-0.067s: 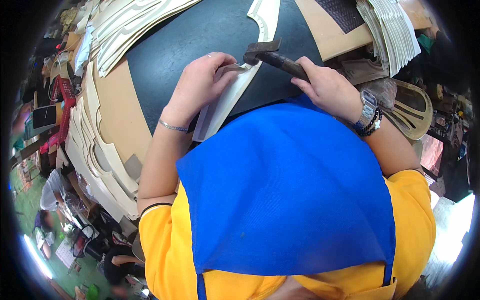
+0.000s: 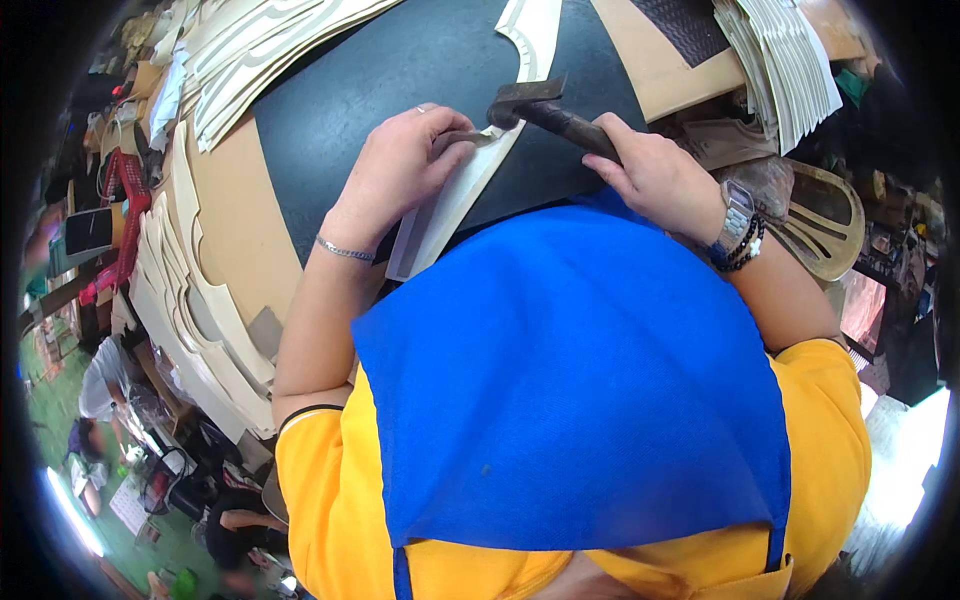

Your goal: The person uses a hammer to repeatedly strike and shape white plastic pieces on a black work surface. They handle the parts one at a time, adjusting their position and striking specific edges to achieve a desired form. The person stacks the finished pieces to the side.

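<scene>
My right hand (image 2: 655,175) is closed around the dark handle of a hammer (image 2: 565,124). Its metal head is over the long cream piece (image 2: 478,182), just beyond my left fingertips; whether it touches the piece I cannot tell. The piece looks like leather or similar sheet, with a curved, notched part and a grey band along it. It lies on a black mat (image 2: 350,90), running from the far side toward my blue apron. My left hand (image 2: 400,165) pinches a narrow grey-brown strip at the left edge of this piece, thumb and forefinger together.
Stacks of cut cream pieces lie at the far left (image 2: 270,50), along the left side (image 2: 205,300) and at the far right (image 2: 785,75). Tan board (image 2: 235,195) borders the mat. A beige chair (image 2: 845,215) stands at the right. Other people (image 2: 105,380) are at the lower left.
</scene>
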The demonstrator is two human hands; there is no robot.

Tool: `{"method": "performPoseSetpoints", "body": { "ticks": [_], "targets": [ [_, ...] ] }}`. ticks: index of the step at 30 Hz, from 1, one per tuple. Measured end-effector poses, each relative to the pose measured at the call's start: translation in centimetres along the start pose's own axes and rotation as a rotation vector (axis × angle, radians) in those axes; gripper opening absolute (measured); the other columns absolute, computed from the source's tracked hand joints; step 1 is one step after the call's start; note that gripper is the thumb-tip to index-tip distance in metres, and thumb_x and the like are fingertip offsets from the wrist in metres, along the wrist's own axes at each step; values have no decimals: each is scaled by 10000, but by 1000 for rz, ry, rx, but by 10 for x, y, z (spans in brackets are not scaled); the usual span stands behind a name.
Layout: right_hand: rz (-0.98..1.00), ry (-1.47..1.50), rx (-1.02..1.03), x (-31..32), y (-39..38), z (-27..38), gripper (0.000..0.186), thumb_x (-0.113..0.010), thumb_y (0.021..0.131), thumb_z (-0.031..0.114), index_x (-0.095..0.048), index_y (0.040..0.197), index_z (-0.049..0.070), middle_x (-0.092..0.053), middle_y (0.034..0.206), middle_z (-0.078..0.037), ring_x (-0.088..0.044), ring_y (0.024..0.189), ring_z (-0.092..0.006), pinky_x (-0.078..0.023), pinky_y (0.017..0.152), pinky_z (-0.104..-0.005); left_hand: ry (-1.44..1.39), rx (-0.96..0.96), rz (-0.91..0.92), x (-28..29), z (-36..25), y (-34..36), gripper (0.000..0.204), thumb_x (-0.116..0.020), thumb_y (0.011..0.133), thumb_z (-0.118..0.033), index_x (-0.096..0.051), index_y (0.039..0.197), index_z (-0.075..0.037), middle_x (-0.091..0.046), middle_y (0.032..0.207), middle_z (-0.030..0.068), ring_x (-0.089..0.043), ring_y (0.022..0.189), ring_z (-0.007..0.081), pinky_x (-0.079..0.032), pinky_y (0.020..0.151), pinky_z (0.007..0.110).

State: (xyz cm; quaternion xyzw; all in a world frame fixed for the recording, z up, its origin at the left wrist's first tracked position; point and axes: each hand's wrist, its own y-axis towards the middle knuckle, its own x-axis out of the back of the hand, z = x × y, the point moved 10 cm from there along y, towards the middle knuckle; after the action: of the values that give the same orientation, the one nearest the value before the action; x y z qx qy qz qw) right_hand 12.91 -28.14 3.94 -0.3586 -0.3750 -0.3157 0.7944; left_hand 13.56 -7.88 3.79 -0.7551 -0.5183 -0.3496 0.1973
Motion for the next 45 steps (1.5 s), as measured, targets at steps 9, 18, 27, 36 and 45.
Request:
{"method": "performPoseSetpoints", "body": {
  "ticks": [9, 18, 27, 36, 45],
  "targets": [
    [-73, 132, 90, 8, -2, 12, 366, -550, 1015, 368, -488, 1215, 69, -666, 890, -240, -663, 860, -435, -524, 714, -504, 273, -226, -74, 1, -18, -8, 70, -720, 871, -177, -729, 920, -128, -692, 944, 49, -667, 818, 272, -532, 724, 382],
    [36, -29, 17, -3, 3, 7, 331, -535, 1020, 363, -489, 1170, 72, -680, 888, -223, -668, 845, -431, -535, 712, -515, 480, -373, -225, 0, -29, -23, 89, -741, 857, -224, -737, 934, -178, -699, 962, -10, -688, 898, 193, -534, 821, 383],
    [14, -20, 115, 1, 8, 17, 334, -538, 1017, 365, -491, 1179, 76, -674, 881, -223, -664, 837, -432, -525, 700, -515, 632, -258, -288, -1, -25, -44, 129, -749, 875, -269, -742, 992, -215, -720, 1124, -58, -679, 1020, 135, -394, 1058, 477],
    [-18, 9, 214, 8, 19, 30, 335, -543, 1013, 374, -481, 1122, 63, -662, 806, -240, -653, 783, -452, -513, 687, -536, 398, 28, -328, 15, -14, -58, 208, -774, 847, -292, -710, 972, -139, -693, 988, 19, -666, 977, 222, -408, 1027, 502],
    [-242, 130, 339, 34, 30, 43, 325, -552, 1017, 344, -475, 1120, 45, -655, 836, -238, -653, 790, -444, -506, 681, -537, 509, 109, -437, 23, 1, -42, 338, -787, 819, -383, -728, 1011, -110, -681, 1016, 76, -655, 952, 265, -484, 880, 414]
  ]
}}
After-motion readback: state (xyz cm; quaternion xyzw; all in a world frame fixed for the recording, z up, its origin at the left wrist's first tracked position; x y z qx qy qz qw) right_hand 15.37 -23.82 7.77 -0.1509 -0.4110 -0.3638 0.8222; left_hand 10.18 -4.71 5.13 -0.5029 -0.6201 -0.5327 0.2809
